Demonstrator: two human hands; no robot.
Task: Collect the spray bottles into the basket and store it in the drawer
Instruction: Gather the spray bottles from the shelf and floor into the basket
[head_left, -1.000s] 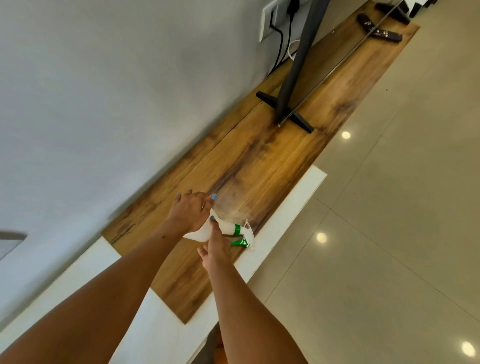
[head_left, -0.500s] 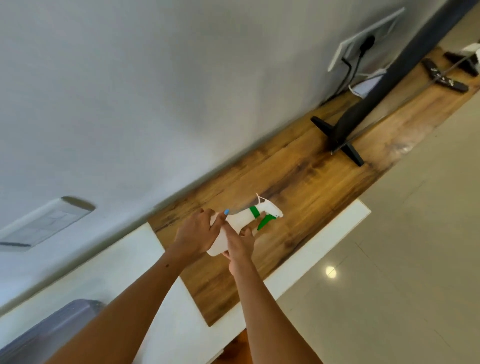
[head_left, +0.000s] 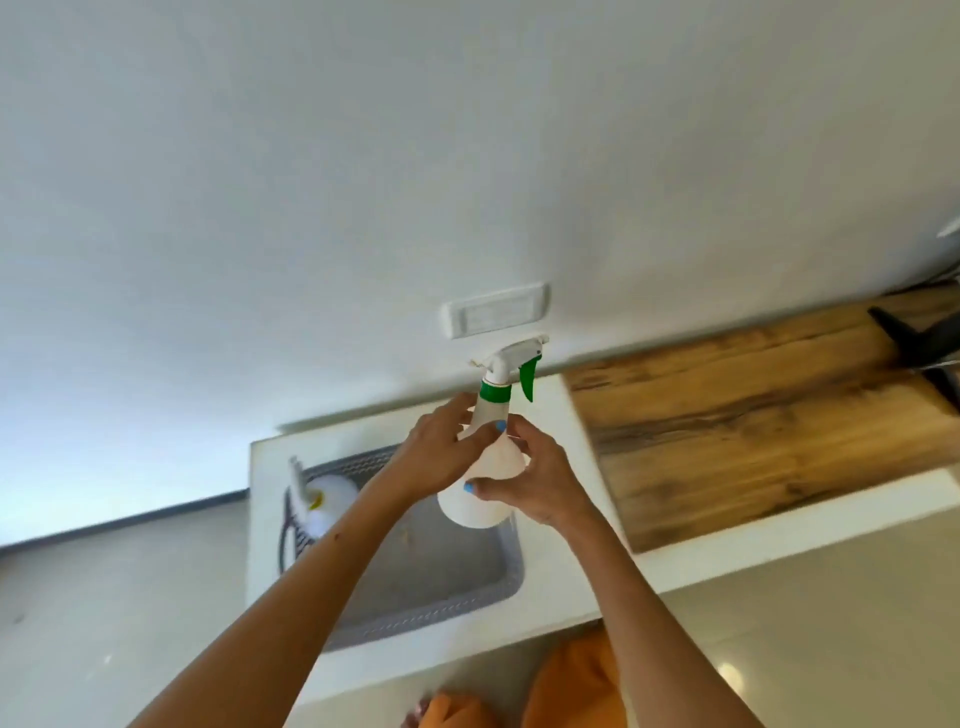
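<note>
A white spray bottle with a green collar and green trigger is upright in the air above the grey basket. My left hand grips its left side and my right hand grips its lower right side. The basket sits on the white countertop. A second white spray bottle with a yellow part lies in the basket's left end, partly behind my left forearm.
A wooden board surface runs to the right along the wall. A black stand foot rests at its far right. A white wall plate sits just behind the bottle's nozzle. Tiled floor lies below.
Both hands carried the green-trigger bottle left from the wooden board to above the basket, turning it from tilted to upright. The view swung left, bringing the basket and second bottle into sight.
</note>
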